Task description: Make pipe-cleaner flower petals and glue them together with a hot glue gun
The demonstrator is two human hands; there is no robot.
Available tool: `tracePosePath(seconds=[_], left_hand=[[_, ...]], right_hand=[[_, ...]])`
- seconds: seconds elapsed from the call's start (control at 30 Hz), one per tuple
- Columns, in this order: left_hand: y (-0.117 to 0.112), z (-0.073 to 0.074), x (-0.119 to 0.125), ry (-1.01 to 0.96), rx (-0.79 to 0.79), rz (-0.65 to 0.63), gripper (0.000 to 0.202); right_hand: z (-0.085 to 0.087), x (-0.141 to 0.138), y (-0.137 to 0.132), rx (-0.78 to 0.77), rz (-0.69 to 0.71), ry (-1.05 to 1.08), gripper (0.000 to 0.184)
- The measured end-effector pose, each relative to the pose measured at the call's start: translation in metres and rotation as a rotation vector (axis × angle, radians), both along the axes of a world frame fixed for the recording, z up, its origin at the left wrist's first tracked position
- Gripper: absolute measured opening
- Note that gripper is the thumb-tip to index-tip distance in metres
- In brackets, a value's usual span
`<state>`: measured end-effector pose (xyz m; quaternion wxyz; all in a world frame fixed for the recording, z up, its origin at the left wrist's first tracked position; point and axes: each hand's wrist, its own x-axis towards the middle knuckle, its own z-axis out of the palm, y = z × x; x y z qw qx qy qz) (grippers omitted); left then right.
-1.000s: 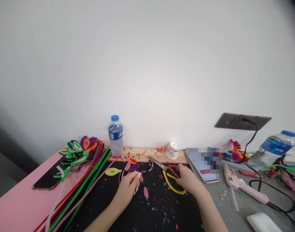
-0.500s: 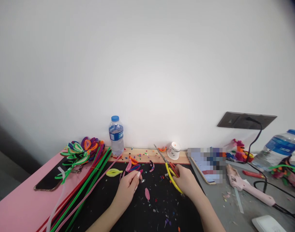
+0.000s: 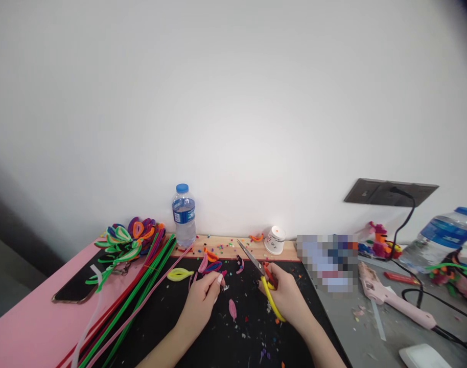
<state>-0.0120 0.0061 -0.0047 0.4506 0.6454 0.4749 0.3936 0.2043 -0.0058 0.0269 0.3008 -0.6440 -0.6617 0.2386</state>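
Note:
My left hand (image 3: pixel 203 297) is closed in a pinch over the black mat (image 3: pixel 226 342); what lies between its fingertips is mostly hidden, with a bit of magenta showing beside them. My right hand (image 3: pixel 285 291) grips yellow-handled scissors (image 3: pixel 270 294), their blades pointing up and left. Just behind the left hand lie a pink pipe-cleaner loop (image 3: pixel 203 262) and an orange one (image 3: pixel 210 255). A yellow-green loop (image 3: pixel 180 275) rests to its left. Between the hands is a pink pipe-cleaner petal (image 3: pixel 232 309). A dark curled piece (image 3: pixel 240 264) sits near the blade tips.
Long pipe cleaners (image 3: pixel 141 296) and a pile of looped ones (image 3: pixel 130 237) are at left, beside a phone (image 3: pixel 76 286). A water bottle (image 3: pixel 184 217) and paper cup (image 3: pixel 275 240) stand along the wall. At right are a corded pink glue gun (image 3: pixel 396 301) and another bottle (image 3: pixel 440 237).
My right hand has shifted slightly left with the scissors, bringing the blades nearer the left hand and turning them more into view. The left hand has stayed nearly still.

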Motion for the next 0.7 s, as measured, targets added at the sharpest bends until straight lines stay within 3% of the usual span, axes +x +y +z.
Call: tracePosePath(seconds=[0.17,0.43,0.7], left_hand=[[-0.001,0.002,-0.001,0.073,0.095,0.052,0.03],[-0.003,0.003,-0.006,0.175,0.256,0.18,0.025],[-0.003,0.006,-0.006,0.171,0.304,0.207,0.024]], right_hand=[[-0.001,-0.013,-0.008,-0.131,0.065,0.028,0.023],[0.001,-0.024,-0.017,-0.101,0.128,-0.163,0.021],[0.005,-0.026,-0.02,-0.106,0.16,-0.237,0.02]])
